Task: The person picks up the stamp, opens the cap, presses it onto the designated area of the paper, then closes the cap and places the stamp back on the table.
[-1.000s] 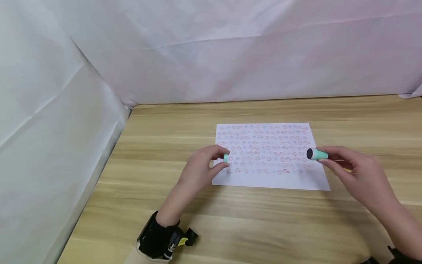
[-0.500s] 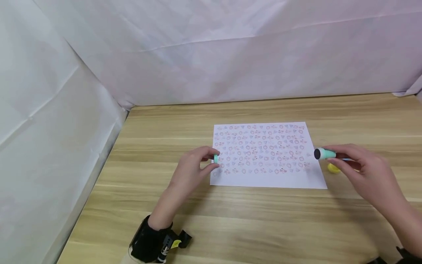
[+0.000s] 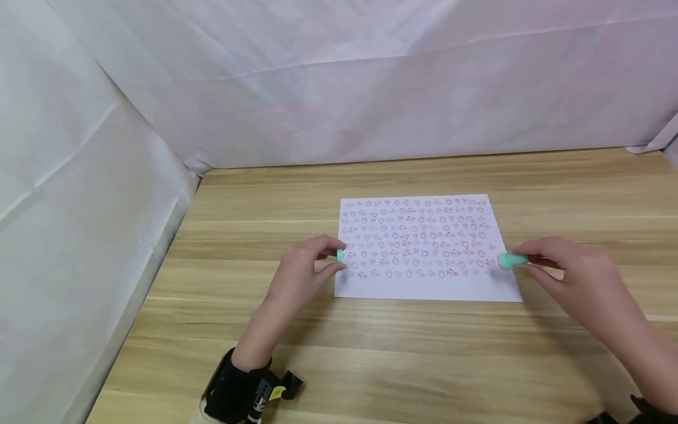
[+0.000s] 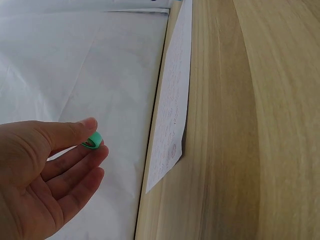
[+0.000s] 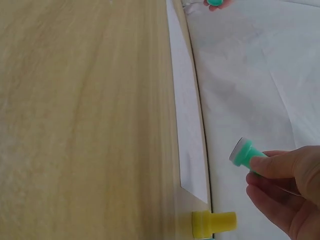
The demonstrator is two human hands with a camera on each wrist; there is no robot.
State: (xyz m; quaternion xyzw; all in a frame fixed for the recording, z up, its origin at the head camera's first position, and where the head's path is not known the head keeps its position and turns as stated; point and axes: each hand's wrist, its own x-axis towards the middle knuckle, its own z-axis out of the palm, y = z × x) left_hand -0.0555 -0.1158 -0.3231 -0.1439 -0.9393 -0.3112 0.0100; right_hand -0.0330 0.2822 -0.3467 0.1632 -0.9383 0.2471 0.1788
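Observation:
Between thumb and fingertips, my left hand [image 3: 304,268] pinches a small mint-green cap [image 4: 94,140], hollow at its open end in the left wrist view. It is held near the left edge of a white sheet of paper [image 3: 424,288] covered in rows of small red and blue prints. My right hand [image 3: 577,277] pinches a mint-green toy stamp [image 3: 512,261] by its narrow end. The stamp's wide, pale-rimmed end points left, tipped downward, and overlaps the sheet's right edge in the head view. Its dark face, visible in the earlier head frames, is turned from sight.
A yellow stamp [image 5: 214,224] stands on the wooden table [image 3: 402,359] beyond the paper's right end, hidden behind my right hand in the head view. White cloth [image 3: 339,82] hangs along the table's back and left sides.
My right hand has turned the stamp so its dark face no longer shows, first drifting right, then back left. The yellow stamp, glimpsed half a second ago, is hidden again in the head view.

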